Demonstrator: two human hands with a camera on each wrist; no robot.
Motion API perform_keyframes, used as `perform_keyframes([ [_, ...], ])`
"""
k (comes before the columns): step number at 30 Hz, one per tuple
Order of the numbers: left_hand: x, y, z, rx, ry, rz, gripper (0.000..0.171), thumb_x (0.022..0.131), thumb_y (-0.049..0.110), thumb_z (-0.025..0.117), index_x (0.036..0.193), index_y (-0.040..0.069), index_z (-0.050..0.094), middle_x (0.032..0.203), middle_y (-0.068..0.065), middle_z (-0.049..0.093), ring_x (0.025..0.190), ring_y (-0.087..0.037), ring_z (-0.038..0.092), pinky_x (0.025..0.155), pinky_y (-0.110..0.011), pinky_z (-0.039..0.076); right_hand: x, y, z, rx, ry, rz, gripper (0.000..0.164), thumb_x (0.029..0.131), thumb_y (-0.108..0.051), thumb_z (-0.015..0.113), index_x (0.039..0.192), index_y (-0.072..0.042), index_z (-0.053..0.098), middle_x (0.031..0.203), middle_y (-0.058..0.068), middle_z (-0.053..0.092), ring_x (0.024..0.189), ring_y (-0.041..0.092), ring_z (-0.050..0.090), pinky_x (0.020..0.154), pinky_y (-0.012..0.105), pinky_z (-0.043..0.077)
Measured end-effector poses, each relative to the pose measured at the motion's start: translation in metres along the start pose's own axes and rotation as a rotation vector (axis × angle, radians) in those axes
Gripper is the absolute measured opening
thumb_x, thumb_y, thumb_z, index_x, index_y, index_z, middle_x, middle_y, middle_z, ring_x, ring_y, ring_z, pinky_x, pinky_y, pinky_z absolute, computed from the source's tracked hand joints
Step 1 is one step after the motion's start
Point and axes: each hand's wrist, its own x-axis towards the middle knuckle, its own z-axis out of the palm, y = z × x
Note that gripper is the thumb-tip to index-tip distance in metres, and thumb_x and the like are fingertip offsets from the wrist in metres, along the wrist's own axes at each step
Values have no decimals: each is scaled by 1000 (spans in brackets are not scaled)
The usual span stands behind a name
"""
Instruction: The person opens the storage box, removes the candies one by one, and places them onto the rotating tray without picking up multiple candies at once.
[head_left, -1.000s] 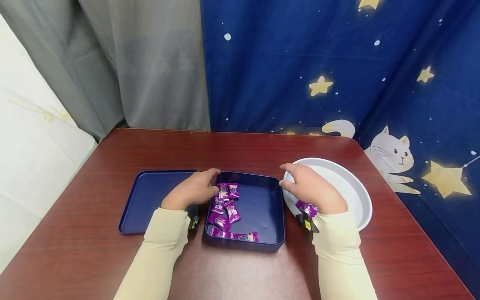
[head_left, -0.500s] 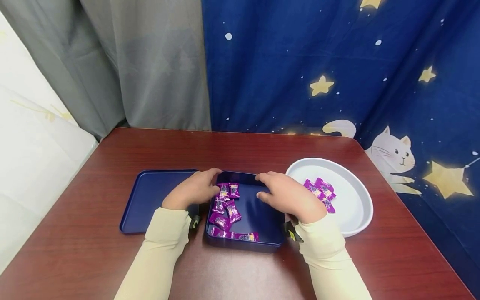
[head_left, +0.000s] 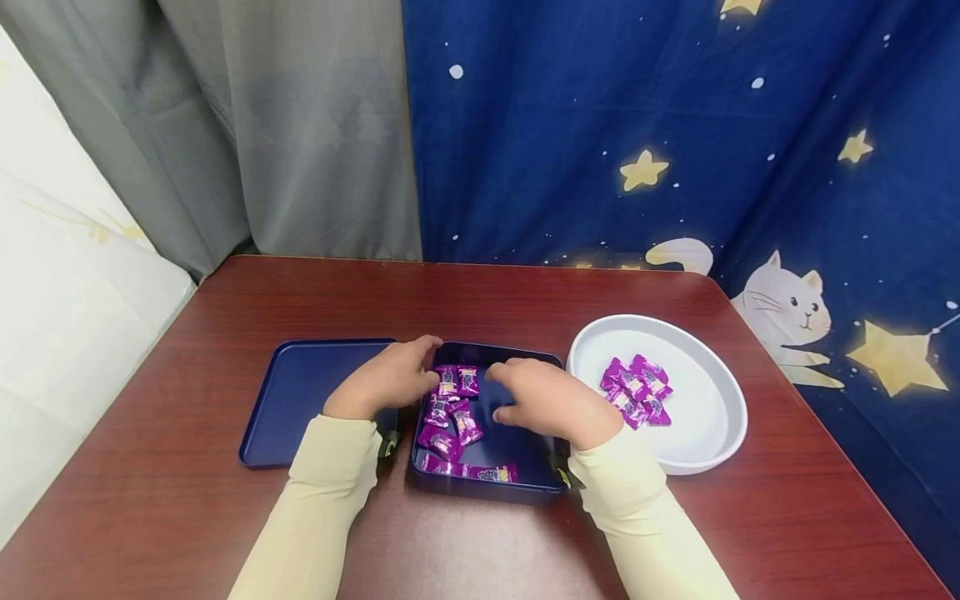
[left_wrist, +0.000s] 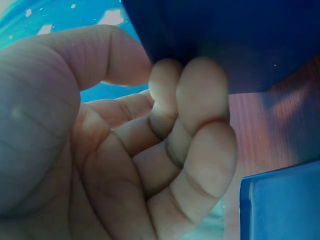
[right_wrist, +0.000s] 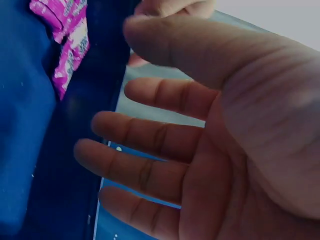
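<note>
With the right hand (head_left: 553,400) empty and fingers spread over the box (head_left: 491,492), a low sweep could scatter the wrapped candies (head_left: 465,423) just left of its fingertips, and the box could slide should the left hand (head_left: 386,379), curled on its rim, slacken.

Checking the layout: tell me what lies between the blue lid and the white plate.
In the head view, the blue box stands between the lid and the plate, purple candies inside, left hand at its side, right hand over it.
</note>
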Motion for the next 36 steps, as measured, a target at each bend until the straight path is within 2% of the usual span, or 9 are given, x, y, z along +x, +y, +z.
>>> perform_keyframes([
  [7,0,1,0,-7,-7,-9,54,87,20,59,137,6,43,107,-12,60,92,-23,54,90,-49,48,3,-8,7,31,-105,26,55,74,-32,78,121,-11,61,108,7,65,93,18,58,86,40,51],
  [13,-1,0,-1,-13,-11,-5,54,87,20,59,137,6,43,110,-14,60,96,-24,55,91,-49,47,7,-10,16,12,-149,45,52,68,-37,81,112,-13,65,100,3,67,86,16,57,83,39,51],
  [19,-1,-1,-2,-19,-13,1,54,87,20,59,136,5,43,111,-14,60,95,-24,54,91,-49,47,11,-11,25,-18,-176,59,54,62,-41,83,106,-15,64,94,-1,66,85,15,57,82,38,50],
  [26,0,0,-2,-16,-11,-6,54,87,20,59,136,5,43,110,-14,61,96,-24,55,91,-49,47,13,-9,31,-27,-175,55,46,57,-41,85,88,-16,59,73,-6,56,69,13,51,68,34,48],
  [31,-1,0,-2,-15,-8,-3,54,87,20,60,136,5,43,111,-14,61,97,-25,55,92,-50,47,15,-6,33,-44,-179,71,45,58,-40,85,84,-16,57,71,-6,54,68,14,49,66,34,47],
  [36,-1,0,-3,-20,-13,-1,54,87,19,59,136,5,43,111,-15,61,95,-24,55,91,-49,47,15,-4,33,-31,-182,66,50,57,-47,84,84,-17,57,70,-5,54,67,14,49,64,33,46],
])
